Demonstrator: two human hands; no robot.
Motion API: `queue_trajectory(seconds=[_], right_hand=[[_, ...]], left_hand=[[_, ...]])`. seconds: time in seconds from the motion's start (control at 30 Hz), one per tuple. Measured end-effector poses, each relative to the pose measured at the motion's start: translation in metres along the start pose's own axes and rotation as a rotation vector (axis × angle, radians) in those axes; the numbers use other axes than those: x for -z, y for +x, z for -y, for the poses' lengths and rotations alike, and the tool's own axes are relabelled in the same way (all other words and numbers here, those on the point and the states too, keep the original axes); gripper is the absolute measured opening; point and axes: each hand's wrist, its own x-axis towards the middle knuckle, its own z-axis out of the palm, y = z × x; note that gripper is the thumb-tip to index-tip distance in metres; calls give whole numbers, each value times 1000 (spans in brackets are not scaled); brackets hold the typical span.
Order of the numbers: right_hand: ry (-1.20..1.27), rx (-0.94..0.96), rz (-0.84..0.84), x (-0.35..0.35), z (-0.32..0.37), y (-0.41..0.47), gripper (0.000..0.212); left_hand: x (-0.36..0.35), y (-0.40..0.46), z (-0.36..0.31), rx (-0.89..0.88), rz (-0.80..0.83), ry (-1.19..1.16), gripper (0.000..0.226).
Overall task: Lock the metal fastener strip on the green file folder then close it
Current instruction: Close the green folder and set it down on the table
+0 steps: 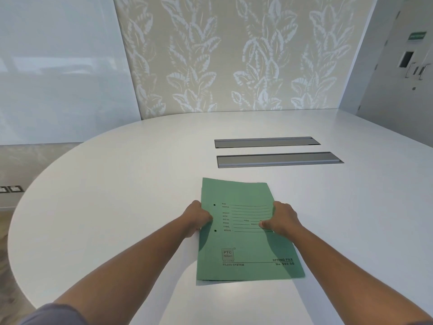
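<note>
The green file folder [246,240] lies shut on the white table [117,195], front cover up, with printed form lines, a logo and two punched holes near its left edge. My left hand [198,218] grips the folder's left edge, fingers curled around it. On the opposite side, my right hand [282,219] holds the right edge with the thumb pressed on the cover. The metal fastener strip is hidden inside the folder.
Two grey recessed cable slots [267,142] [278,159] are set into the table beyond the folder. The table's curved edge runs along the left. A leaf-patterned wall stands behind, and a door with handles [414,69] is at the far right.
</note>
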Motion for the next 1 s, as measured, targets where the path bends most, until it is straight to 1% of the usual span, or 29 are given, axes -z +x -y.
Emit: queue_trajectory(seconds=[0.1,0.13,0.17,0.27,0.3,0.33,0.4,0.43,0.5,0.6,0.67,0.73,0.87,1.0], right_hand=[[122,4,-14,-2,-1,1,55],[191,-8,-21,-3,-2,2,53],[277,-33,-30,-4,-4,2,55],[597,-135,-28,-3,-7,7,72],[704,-162,0,-1,-8,9,70],[794,-178,42,1,-8,11,61],[896,-190,150,4,-6,12,42],[915,-183,205,5,-5,12,34],[937,-158,298,5,-3,12,28],[988,-99,403,4,-4,14,30],[1014,-78,431,4,-5,17,32],[1042,-60,409,2,-4,21,32],[1078,-37,284,1,10,31,34],[1102,-3,221,0,29,44,34]], left_hand=[[1,-1,2,19,-2,-75,31],[1,-1,2,25,-16,-95,30],[1,-1,4,27,-37,-114,27],[3,4,7,20,-115,-187,24],[4,5,8,13,-130,-212,24],[6,7,9,5,-140,-241,24],[9,11,9,-8,-151,-311,29],[10,13,8,-17,-156,-345,32],[13,16,4,-41,-172,-392,34],[21,20,-4,-87,-197,-433,34],[28,24,-10,-119,-215,-468,30],[34,28,-15,-153,-227,-507,25],[46,38,-24,-174,-197,-602,16],[59,46,-22,-129,-60,-571,20]])
